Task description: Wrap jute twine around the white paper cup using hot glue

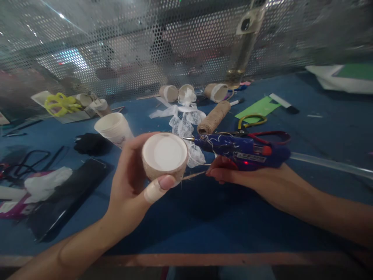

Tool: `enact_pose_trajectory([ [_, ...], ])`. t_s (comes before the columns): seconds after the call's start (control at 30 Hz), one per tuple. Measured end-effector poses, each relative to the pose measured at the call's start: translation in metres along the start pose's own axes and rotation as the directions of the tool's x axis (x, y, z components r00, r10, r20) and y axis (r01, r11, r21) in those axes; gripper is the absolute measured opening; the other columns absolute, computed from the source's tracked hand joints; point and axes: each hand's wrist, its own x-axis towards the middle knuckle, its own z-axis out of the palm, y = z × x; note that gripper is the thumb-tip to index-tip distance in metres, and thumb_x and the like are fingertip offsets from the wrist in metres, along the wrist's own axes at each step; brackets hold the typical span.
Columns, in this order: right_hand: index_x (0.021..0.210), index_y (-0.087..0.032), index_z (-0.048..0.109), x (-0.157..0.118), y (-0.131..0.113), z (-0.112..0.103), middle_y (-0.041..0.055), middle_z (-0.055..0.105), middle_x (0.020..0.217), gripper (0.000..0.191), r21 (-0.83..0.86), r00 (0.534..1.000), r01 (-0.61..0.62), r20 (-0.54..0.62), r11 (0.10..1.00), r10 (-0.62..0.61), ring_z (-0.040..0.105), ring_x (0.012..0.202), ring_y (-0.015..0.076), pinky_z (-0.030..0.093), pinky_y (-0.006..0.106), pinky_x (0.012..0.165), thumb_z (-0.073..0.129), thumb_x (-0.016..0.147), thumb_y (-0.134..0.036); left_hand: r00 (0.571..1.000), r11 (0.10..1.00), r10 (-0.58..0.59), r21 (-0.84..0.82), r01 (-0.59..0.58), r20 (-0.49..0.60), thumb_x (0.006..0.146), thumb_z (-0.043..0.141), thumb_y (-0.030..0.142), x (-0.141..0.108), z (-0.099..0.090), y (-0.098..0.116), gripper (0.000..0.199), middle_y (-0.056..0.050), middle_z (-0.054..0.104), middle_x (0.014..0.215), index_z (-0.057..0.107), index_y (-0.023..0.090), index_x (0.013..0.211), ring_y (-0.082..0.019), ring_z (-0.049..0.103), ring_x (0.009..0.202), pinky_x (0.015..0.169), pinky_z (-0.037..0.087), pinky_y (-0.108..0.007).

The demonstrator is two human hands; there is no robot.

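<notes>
Across the blue table (186,233) from where I stand, the left arm reaches in from seven o'clock, taking the wrapped cup as the dial's centre, and the right forearm from nearly four. The left hand (125,194) curls round the cup's outer side, palm inward, with its taped thumb pressing the near wall; that opposed grip probably steadies it without covering the end.

The blue glue gun (230,149) lies almost level at three o'clock, over the right hand (236,175), its nozzle pointing at the cup, presumably so glue can land close to the rim. The right thumb and forefinger pinch together on twine beneath the gun; how the other fingers grip, I can't tell.

The twine spool (214,118) lies on its side at two o'clock, lace (186,124) spreads at one, and the stacked paper cups (113,128) tilt at ten, all seemingly within easy reach. The wrapped cup (165,155) sits in the left hand above the table, white end upward. Its twine strand (194,176) runs out at four o'clock, looking fairly straight, likely held out to control it. The metal nozzle (189,139) is just beside the rim; contact is unclear.
</notes>
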Motion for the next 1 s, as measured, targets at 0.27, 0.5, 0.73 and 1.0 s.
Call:
enact_pose_trajectory([
  [0.27,0.080,-0.027,0.079,0.004,0.019,-0.005,-0.0035,0.076,0.077,0.020,0.026,0.997,0.018,0.077,0.999,-0.020,0.070,0.081,0.0168,0.053,0.029,0.079,0.088,0.069,-0.041,0.995,0.984,0.092,0.148,-0.097,0.040,0.080,0.082,0.034,0.001,-0.001,0.008,0.056,0.003,0.062,0.126,0.061,0.032,0.132,-0.011,0.061,0.116,0.102,0.049,-0.019],
  [0.5,0.068,-0.021,0.074,0.004,0.013,-0.003,-0.0022,0.071,0.068,0.018,0.139,0.989,0.019,0.143,0.990,-0.039,0.061,0.068,0.0134,0.049,0.026,0.069,0.083,0.072,-0.035,0.994,0.981,0.099,0.164,-0.104,0.038,0.079,0.083,0.036,0.001,0.000,0.007,0.059,0.001,0.063,0.124,0.061,0.030,0.133,-0.012,0.063,0.114,0.100,0.051,-0.020],
  [0.73,0.071,-0.025,0.075,0.007,0.023,-0.004,-0.0030,0.072,0.072,0.016,0.088,0.989,0.001,0.150,0.996,-0.014,0.063,0.071,0.0160,0.050,0.029,0.071,0.085,0.068,-0.037,0.987,0.965,0.152,0.209,-0.159,0.046,0.076,0.085,0.035,0.001,-0.003,0.006,0.064,0.000,0.063,0.125,0.060,0.028,0.135,-0.013,0.064,0.115,0.101,0.052,-0.021],
  [1.0,0.075,-0.023,0.073,0.006,0.022,-0.006,0.0001,0.074,0.075,0.023,0.002,0.988,0.042,0.148,0.999,-0.042,0.065,0.072,0.0188,0.052,0.032,0.071,0.082,0.072,-0.044,0.991,0.974,0.123,0.188,-0.130,0.052,0.078,0.083,0.035,0.002,-0.003,0.005,0.059,-0.002,0.066,0.123,0.061,0.029,0.133,-0.018,0.066,0.112,0.097,0.056,-0.028],
])
